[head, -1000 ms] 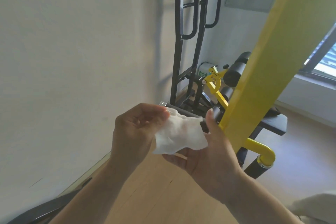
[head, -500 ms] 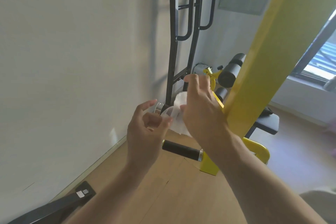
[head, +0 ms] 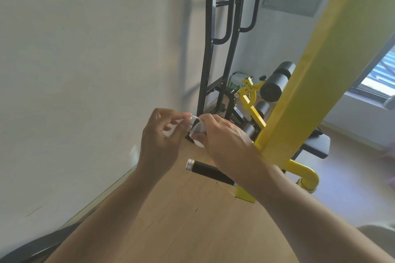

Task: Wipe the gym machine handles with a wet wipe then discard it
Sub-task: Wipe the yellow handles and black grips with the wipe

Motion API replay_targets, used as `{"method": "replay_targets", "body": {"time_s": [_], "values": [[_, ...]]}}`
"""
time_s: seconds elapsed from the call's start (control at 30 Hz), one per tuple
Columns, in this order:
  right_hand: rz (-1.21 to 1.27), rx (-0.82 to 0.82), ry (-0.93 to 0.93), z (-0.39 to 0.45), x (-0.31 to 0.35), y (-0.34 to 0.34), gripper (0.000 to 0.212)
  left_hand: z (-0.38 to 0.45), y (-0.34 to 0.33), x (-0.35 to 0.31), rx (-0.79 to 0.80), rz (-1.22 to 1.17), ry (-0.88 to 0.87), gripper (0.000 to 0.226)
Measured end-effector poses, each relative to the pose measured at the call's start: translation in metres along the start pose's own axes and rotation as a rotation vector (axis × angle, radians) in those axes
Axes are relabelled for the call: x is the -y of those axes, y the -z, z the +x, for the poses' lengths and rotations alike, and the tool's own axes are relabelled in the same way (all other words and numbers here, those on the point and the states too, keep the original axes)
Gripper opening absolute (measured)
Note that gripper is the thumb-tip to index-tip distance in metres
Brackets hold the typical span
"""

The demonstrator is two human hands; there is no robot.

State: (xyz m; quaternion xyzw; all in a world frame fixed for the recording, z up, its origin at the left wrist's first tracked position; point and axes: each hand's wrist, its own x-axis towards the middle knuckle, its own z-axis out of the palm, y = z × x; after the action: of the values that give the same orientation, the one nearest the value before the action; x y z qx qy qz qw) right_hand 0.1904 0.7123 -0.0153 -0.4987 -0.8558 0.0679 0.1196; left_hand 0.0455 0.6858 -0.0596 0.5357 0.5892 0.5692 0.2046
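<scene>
My right hand is closed over the white wet wipe, pressing it around the upper black handle, whose silver end cap sticks out to the left. My left hand hovers just left of that cap with its fingers apart, holding nothing. A second black handle with a silver cap juts out lower down, below my right wrist. Both handles come off the yellow machine beam on the right. Most of the upper handle is hidden under my hand.
A white wall runs close on the left. A black steel rack stands behind the hands. Black roller pads and a bench seat lie behind the yellow beam. The floor is wood; a window is at far right.
My right hand has brought the wipe down onto the upper handle and closed around it. My left hand let go of the wipe and opened beside the end cap.
</scene>
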Motion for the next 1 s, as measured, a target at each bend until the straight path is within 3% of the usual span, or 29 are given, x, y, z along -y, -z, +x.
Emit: {"method": "replay_targets", "body": {"time_s": [0.13,0.27,0.4,0.53,0.6,0.7,0.9,1.0], "values": [[-0.190,-0.026,0.048,-0.004,-0.001,0.003,0.033,0.009,-0.001,0.005,0.189,0.027,-0.011,0.017],[-0.493,0.031,-0.050,-0.020,-0.013,0.009,0.024,0.012,-0.007,0.010,0.181,0.052,-0.079,0.018],[-0.408,-0.002,0.003,-0.010,-0.010,0.006,0.031,0.006,-0.015,0.008,0.141,-0.059,-0.027,0.022],[-0.312,-0.043,0.090,0.000,-0.011,-0.003,0.024,0.006,-0.018,0.009,0.114,-0.052,-0.040,0.020],[-0.440,-0.085,0.001,-0.013,-0.014,0.003,0.020,0.006,-0.018,0.010,0.095,-0.022,-0.079,0.019],[-0.593,0.071,-0.169,-0.031,-0.019,0.013,0.014,0.004,-0.021,0.009,0.078,-0.054,-0.071,0.020],[-0.274,0.018,0.013,0.002,0.001,-0.001,0.038,0.002,-0.021,0.004,0.099,-0.048,-0.030,0.019],[-0.191,0.208,-0.006,0.001,-0.003,0.013,0.056,0.005,-0.016,0.006,0.139,-0.053,-0.024,0.019]]}}
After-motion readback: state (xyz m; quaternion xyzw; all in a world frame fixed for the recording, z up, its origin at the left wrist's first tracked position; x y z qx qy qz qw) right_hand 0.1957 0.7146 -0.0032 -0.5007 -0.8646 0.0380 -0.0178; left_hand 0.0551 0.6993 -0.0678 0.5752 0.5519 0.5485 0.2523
